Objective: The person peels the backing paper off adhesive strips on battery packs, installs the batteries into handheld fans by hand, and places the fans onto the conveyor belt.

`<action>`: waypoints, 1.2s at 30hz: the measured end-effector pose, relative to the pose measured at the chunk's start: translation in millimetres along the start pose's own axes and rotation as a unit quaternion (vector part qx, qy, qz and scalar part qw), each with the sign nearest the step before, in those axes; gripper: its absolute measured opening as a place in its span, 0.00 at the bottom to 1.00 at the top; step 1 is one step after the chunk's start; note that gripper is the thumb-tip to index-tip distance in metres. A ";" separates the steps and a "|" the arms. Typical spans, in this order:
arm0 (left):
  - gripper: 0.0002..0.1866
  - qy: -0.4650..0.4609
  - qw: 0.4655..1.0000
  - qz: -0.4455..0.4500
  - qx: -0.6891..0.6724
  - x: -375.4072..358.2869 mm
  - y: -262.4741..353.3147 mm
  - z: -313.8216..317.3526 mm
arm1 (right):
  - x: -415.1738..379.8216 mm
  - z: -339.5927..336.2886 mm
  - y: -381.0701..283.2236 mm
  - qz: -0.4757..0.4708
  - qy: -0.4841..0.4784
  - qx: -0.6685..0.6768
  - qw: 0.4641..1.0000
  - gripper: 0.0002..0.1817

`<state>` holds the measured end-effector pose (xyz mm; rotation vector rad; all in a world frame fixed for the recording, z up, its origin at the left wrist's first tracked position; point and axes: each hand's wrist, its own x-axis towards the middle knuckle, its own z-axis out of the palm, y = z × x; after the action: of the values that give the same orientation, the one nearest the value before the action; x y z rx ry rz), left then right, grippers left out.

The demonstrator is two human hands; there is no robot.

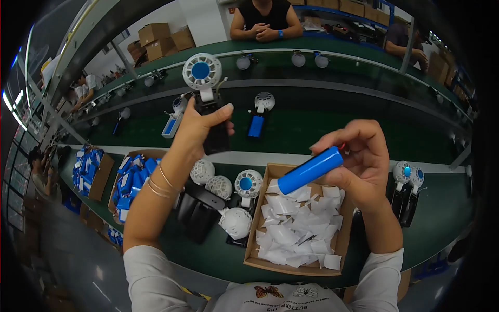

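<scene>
My left hand [208, 122] is wrapped round the black handle of a white fan [202, 71] with a blue round centre, held upright above the bench. Between the thumb and fingers of my right hand [358, 156] is a blue cylindrical battery [311, 170], tilted with its lower end to the left. The battery is above a cardboard box [250, 249] of white paper pieces [299, 229]. Left of this box, more white fan heads [236, 222] and black handles [197, 210] lie on the bench.
Boxes of blue batteries [130, 182] stand at the left. Two more fans [408, 182] lie at the right. Fan units, one with a blue battery [255, 126], rest on the green belt [301, 117]. A person [266, 23] leans on the far side; other people are at the sides.
</scene>
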<state>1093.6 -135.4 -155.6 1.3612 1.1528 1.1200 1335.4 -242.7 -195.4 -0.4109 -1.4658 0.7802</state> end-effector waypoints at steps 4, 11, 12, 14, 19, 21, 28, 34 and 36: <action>0.36 -0.115 0.982 0.008 -0.152 -71.0 -10.0 23.1 | 26.8 29.1 -0.2 -0.233 -0.147 -0.173 0.946 0.18; 0.40 -0.066 0.975 0.075 -0.198 -96.7 -34.8 46.0 | 0.8 59.9 21.4 -0.291 -0.188 -0.365 0.864 0.12; 0.40 -0.069 0.974 0.076 -0.201 -95.7 -32.3 47.7 | -0.8 61.4 23.4 -0.291 -0.189 -0.369 0.862 0.12; 0.41 -0.045 0.966 0.077 -0.244 -94.8 -26.7 52.2 | -3.6 66.6 26.2 -0.312 -0.108 -0.412 0.849 0.14; 0.41 -0.036 0.970 0.146 -0.190 -97.0 -31.2 60.2 | -3.3 68.9 27.6 -0.111 -0.074 -0.347 0.928 0.23; 0.38 -0.046 0.961 0.206 -0.180 -95.7 -37.8 53.0 | -0.9 76.1 41.4 -0.066 -0.078 -0.254 0.962 0.32; 0.33 -0.176 0.978 0.027 -0.109 -90.3 -54.2 36.3 | 34.7 32.8 63.1 0.319 -0.012 -0.006 0.948 0.37; 0.24 -0.090 0.761 0.129 0.629 -81.2 -7.9 -124.4 | 55.8 -103.4 178.0 0.435 0.037 -0.340 0.833 0.35; 0.24 -0.093 0.680 0.104 0.720 -93.2 -26.0 -178.9 | 46.2 -128.7 206.2 0.460 0.049 -0.399 0.792 0.34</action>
<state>903.3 -205.5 -171.1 2.7354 1.8165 -0.0972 1412.5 -40.6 -315.3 -1.8911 -1.4022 0.8083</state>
